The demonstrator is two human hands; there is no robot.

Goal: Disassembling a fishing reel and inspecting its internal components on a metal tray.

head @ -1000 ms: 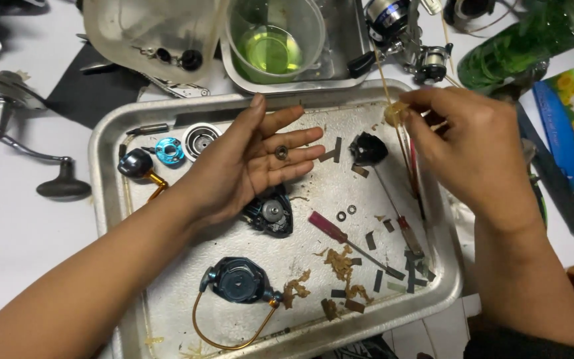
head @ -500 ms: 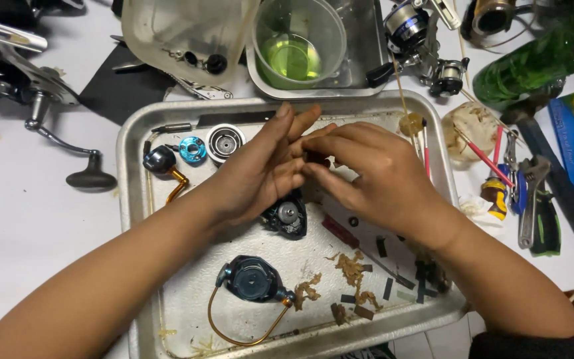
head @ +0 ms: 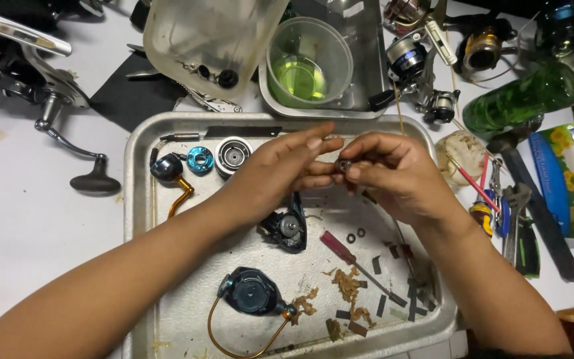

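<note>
On the bench to the left of the metal tray [head: 137, 219] lies a reel crank with a black knob [head: 94, 181]. In the tray's far left corner sit a dark knob on a gold arm [head: 167, 169], a blue ring [head: 200, 160] and a round silver spool [head: 232, 156]. Near the tray's front edge lies a dark reel body [head: 252, 292] with a loop of gold wire. The left hand [head: 280, 169] and right hand [head: 393, 176] meet above the tray's far half, fingertips pinching a small dark ring [head: 345, 164] between them. Below them lie a black reel part [head: 287, 229] and a red-handled screwdriver [head: 340, 249]. Beyond the far edge stands a cup of green liquid [head: 307, 63].
</note>
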